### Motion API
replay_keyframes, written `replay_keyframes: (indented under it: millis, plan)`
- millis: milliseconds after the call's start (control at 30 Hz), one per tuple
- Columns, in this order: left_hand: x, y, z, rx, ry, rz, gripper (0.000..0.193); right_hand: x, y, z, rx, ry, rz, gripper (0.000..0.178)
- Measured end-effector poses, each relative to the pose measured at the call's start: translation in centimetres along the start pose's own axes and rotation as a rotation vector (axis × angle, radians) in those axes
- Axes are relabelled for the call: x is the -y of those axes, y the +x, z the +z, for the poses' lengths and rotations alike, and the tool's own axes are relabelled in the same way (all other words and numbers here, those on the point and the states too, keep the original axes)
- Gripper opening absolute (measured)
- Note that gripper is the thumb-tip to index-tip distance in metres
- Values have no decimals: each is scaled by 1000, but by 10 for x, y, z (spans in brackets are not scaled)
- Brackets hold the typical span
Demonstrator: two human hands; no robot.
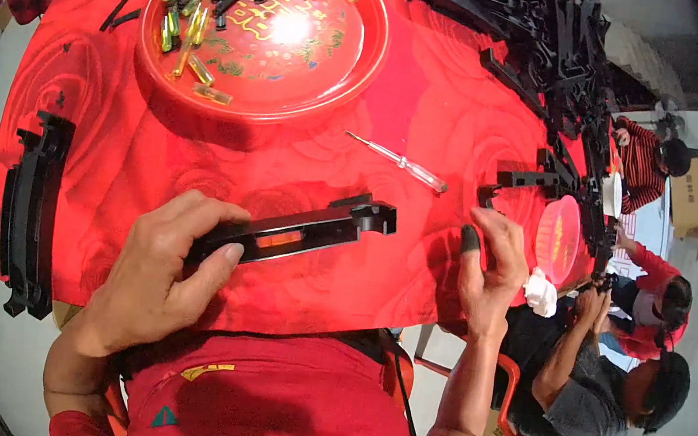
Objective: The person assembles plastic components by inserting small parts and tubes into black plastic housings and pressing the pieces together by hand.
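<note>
A: Start with the biggest.
B: The table (303, 168), spread with glossy red cloth in a swirling rose pattern. A heap of angular black plastic parts (564, 61) sprawls along its far right side.
A: And after that?
B: A round red tray (380, 37), smooth and shiny, gold ornament on its floor. Then a bundle of long black housings (32, 212) at the table's left edge.
A: Where's the piece in work?
B: A channel-shaped black housing (329, 231) lies slantwise in front of the person, hooked at its right end. I can't tell whether it touches the cloth.
A: How is it gripped?
B: The left hand (168, 256) clasps its left end, thumb pressed on the near side, fingers over the far side. The right hand (492, 272) is loosely parted and apart from it, fingers curled.
A: Smaller things?
B: A translucent pink bowl (569, 256), a clear-handled screwdriver (400, 161) with a thin metal shaft, an orange insert (280, 238) inside the housing, glassy yellow-green vials (166, 33), and a dark fingertip cover (471, 239) on the right hand.
</note>
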State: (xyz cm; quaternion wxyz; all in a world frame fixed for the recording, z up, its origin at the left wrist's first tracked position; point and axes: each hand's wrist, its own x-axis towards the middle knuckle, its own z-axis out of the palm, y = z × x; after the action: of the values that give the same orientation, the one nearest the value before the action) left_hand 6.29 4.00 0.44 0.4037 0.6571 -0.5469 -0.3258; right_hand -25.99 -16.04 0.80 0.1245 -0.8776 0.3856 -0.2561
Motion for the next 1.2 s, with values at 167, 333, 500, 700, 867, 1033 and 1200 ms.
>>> replay_keyframes:
  millis: [167, 333, 500, 700, 867, 1033, 1200]
  plan:
    - [4, 2, 2, -9, 3, 22, 25, 22, 52, 35, 94, -11, -135, 37]
    - [5, 3, 3, -13, 15, -11, 25, 12, 50, 33, 130, -57, -131, 36]
    - [1, 11, 2, 33, 27, 3, 27, 28, 18, 6, 64, 80, -7, 22]
    - [9, 10, 7, 24, 19, 66, 29, 83, 63, 26, 93, 135, -338, 29]
    - [11, 8, -3, 62, 39, -13, 27, 89, 80, 33, 257, 237, -248, 25]
    - [13, 8, -2, 89, 57, 26, 25, 114, 74, 41, 582, 227, -310, 33]
    - [20, 7, 3, 68, -50, 120, 27, 101, 69, 51, 806, 256, -275, 44]
